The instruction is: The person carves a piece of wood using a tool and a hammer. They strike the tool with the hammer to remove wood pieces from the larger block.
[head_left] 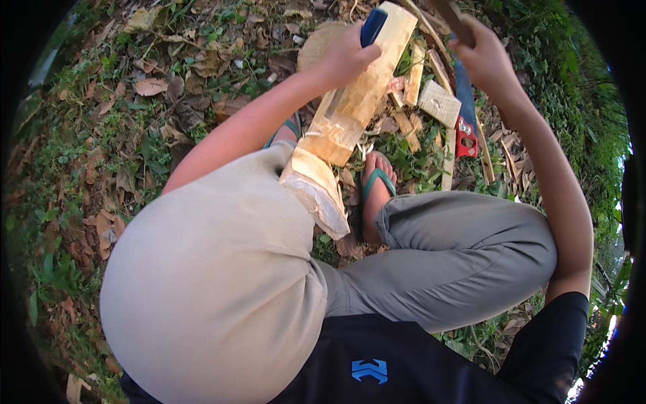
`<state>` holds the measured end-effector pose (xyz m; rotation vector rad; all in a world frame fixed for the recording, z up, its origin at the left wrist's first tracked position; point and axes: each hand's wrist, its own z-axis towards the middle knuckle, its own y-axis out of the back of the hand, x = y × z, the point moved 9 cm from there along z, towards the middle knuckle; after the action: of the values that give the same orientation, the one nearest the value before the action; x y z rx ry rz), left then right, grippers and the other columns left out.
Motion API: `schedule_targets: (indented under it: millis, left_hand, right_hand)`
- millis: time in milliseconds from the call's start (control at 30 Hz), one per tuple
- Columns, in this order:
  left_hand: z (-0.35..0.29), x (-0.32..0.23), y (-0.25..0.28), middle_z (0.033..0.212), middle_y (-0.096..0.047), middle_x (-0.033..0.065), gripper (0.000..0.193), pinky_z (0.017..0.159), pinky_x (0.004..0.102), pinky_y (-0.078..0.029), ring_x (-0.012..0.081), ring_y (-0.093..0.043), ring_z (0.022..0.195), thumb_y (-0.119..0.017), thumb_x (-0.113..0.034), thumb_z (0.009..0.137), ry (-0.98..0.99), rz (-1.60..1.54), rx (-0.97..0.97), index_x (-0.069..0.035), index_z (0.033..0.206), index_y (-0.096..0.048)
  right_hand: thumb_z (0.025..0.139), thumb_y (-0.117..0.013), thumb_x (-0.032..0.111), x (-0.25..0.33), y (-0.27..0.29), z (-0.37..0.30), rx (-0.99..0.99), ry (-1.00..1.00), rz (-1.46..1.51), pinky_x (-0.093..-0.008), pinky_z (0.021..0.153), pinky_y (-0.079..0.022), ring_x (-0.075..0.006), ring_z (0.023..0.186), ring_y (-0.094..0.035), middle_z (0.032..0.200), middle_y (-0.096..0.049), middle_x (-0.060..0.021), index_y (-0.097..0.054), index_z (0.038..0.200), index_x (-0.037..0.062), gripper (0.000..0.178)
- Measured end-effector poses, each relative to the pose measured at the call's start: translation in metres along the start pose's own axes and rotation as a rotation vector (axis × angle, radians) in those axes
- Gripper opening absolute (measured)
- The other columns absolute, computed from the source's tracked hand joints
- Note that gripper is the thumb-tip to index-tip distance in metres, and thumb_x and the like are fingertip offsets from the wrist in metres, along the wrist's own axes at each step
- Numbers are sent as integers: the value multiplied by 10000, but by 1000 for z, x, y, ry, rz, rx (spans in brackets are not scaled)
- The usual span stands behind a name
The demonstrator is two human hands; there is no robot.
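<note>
A long, pale, partly carved piece of wood (380, 64) slants between my feet, with a notched neck and a flared, rough lower end (316, 188). My left hand (352, 55) is closed around a blue-handled chisel (373, 27), its grey blade (334, 101) pointing down along the wood's left side. Whether the cutting edge bites in is hard to see. At the upper right, my right hand (483, 54) is raised and wrapped around a brown wooden handle (452, 19). The far end of that handle lies beyond the picture's top edge.
Right of the carved wood lie a saw (465, 138) with a red grip and blue blade, a cut wooden block (439, 103) and several offcuts. A round log end (321, 46) sits behind my left hand. My sandalled foot (378, 182) is close to the wood. Leaves and weeds cover the ground.
</note>
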<state>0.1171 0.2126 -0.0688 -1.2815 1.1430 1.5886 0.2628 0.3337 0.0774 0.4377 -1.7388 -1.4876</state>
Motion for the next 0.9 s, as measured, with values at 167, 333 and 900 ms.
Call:
schedule_targets:
  millis: [167, 333, 900]
  left_hand:
    - [-1, -7, 7, 704, -530, 1, 323, 497, 266, -442, 90, -540, 537, -650, -254, 906, 21, -5, -14, -24, 1083, -508]
    - [1, -5, 3, 707, -533, 2, 296, 498, 263, -438, 92, -534, 533, -645, -239, 914, 25, -30, 11, -33, 1079, -510]
    - [-3, -16, -2, 676, -529, 1, 282, 497, 268, -442, 91, -544, 545, -637, -220, 908, 26, -93, 35, -25, 1066, -510]
  right_hand:
    - [845, -554, 114, 4, -15, -6, 192, -99, 69, -413, 901, -491, -340, 969, -666, 1045, -686, -222, -565, 1334, 58, 493]
    - [841, -547, 97, -22, 0, -1, 97, -289, 230, -388, 870, -493, -271, 924, -659, 1006, -684, -193, -532, 1374, 57, 535]
    - [867, -620, 158, -41, -23, 2, 77, -26, 166, -327, 617, -456, -139, 667, -552, 783, -599, -62, -550, 1308, 36, 463]
